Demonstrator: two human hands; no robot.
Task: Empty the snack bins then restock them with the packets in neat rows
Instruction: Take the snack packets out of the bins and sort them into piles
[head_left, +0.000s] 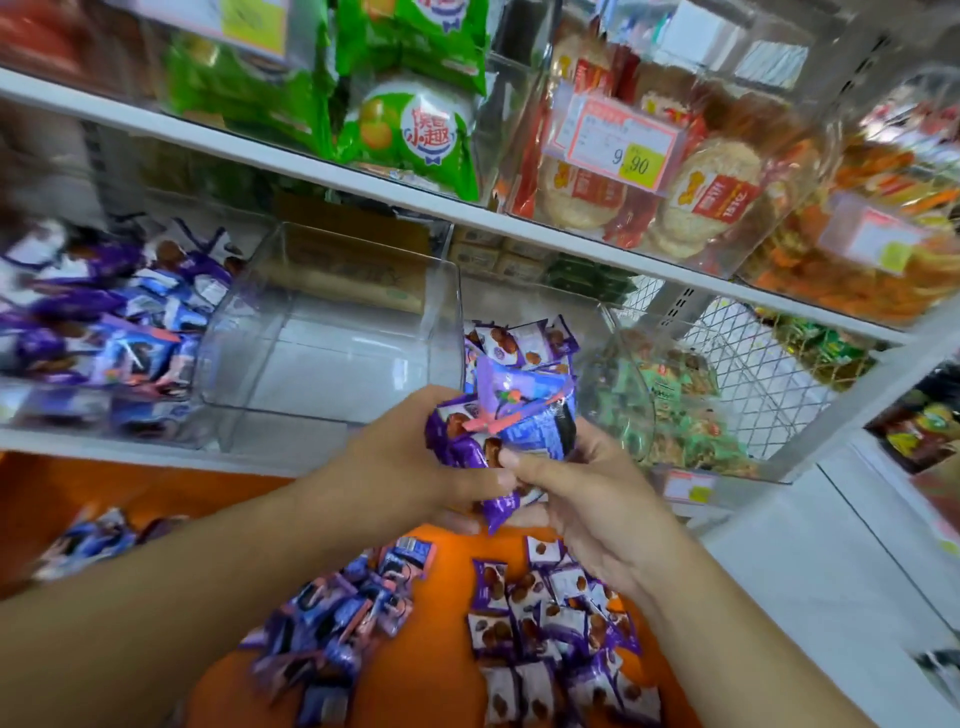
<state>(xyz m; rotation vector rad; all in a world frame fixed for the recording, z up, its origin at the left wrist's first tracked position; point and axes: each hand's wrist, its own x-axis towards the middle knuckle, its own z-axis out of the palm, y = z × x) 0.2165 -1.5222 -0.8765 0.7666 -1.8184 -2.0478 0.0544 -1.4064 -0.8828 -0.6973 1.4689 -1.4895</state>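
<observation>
My left hand (415, 457) and my right hand (582, 499) together grip a bunch of purple snack packets (498, 415) in front of the middle shelf. Right behind the bunch stands a clear bin (332, 322) with nothing inside. More purple packets (519, 343) stand in a row in the bin to its right. A bin at the far left (93, 332) holds a jumble of purple and blue packets. Below my hands, loose packets lie on an orange surface (426, 670): a blue-purple heap (343, 618) on the left, white-purple ones (550, 623) on the right.
The upper shelf carries bins of green packets (410, 130), rice crackers (639, 182) with a 9.90 price tag, and orange snacks (872, 260). A bin of green packets (675, 410) stands at the right of the middle shelf, beside a wire mesh panel (748, 364).
</observation>
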